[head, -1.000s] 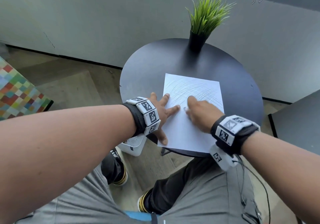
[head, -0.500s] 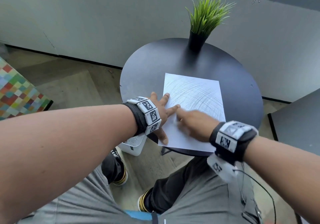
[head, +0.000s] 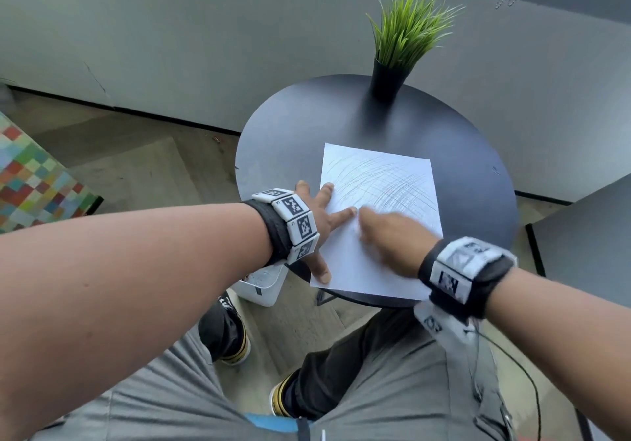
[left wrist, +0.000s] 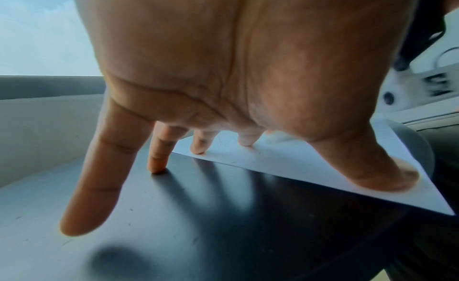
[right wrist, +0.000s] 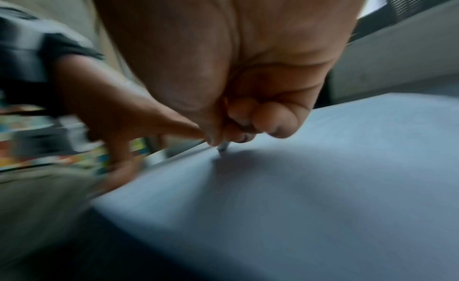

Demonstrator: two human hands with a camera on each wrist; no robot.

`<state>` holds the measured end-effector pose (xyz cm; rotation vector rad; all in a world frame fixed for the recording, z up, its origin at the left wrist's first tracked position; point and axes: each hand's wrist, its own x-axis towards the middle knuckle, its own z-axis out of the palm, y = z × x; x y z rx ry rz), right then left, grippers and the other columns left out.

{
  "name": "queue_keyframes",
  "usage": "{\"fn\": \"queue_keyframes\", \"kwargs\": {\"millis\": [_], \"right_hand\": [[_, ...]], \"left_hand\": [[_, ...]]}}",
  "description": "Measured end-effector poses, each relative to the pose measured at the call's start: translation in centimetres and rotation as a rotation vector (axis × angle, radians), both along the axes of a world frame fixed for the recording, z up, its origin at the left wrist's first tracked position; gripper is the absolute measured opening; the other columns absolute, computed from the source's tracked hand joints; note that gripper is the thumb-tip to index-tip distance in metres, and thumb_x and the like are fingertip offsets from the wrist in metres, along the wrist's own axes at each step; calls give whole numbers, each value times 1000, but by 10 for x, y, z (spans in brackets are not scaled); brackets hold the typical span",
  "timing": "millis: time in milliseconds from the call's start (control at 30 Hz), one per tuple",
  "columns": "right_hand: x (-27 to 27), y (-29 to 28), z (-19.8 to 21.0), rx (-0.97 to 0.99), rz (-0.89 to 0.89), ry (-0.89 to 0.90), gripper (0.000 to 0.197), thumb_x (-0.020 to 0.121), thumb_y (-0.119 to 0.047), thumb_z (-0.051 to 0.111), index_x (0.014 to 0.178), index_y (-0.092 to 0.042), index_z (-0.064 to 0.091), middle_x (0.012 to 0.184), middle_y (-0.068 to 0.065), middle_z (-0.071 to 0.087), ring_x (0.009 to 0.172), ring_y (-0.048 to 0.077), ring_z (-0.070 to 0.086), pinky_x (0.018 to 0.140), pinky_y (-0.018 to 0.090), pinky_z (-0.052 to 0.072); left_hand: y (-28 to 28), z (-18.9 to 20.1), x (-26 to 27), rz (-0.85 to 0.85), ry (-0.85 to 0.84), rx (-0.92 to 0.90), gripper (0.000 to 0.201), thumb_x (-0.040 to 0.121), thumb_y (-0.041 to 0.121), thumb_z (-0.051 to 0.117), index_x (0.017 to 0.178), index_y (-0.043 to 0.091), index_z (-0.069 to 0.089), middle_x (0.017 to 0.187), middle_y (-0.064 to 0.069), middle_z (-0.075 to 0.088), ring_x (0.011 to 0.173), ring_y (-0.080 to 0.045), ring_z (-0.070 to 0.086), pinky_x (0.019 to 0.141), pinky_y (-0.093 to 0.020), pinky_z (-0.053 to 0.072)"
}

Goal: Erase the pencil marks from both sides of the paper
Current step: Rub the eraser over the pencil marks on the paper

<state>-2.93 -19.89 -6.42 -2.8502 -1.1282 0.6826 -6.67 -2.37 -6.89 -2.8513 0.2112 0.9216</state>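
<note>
A white sheet of paper [head: 379, 181] lies on the round black table [head: 471, 167], its far half covered in grey pencil strokes, its near half mostly white. My left hand [head: 321, 222] is spread flat along the sheet's left edge, with thumb [left wrist: 367, 167] and two fingertips pressing the paper [left wrist: 285, 163] and the other fingers on the table [left wrist: 223, 216]. My right hand [head: 386, 232], blurred by motion, lies on the middle of the sheet. Its curled fingers pinch a small eraser [right wrist: 222, 147] whose tip touches the paper [right wrist: 323, 187].
A black pot of green grass [head: 406, 44] stands at the table's far edge by the grey wall. A white box [head: 263, 283] sits on the floor under the table's left side. A second dark tabletop [head: 587, 235] is at the right. My knees are below the table's near edge.
My right hand slid left across the sheet toward my left index finger, then stayed there rubbing in a blur. My left hand and the paper kept their place.
</note>
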Motion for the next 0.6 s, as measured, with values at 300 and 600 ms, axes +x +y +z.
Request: {"fn": "queue_keyframes", "kwargs": {"millis": [300,600], "right_hand": [[27,-10,-1,26,-146,-53,16,101,-28,39,99,-13,33,96,17,62,78,32,50,69,39,44],[30,-18,-10,-29,-97,-107,18,101,-38,35,94,-23,29,96,7,54,84,32,55,75,41,49]], "left_hand": [[-1,0,0,7,1,8,135,53,86,70,149,50,-18,162,-8,-23,143,-51,8,104,-68,34],[2,-3,2,-101,-50,12,140,51,91,65,154,37,-13,162,-7,-24,150,-38,-11,104,-79,14]]}}
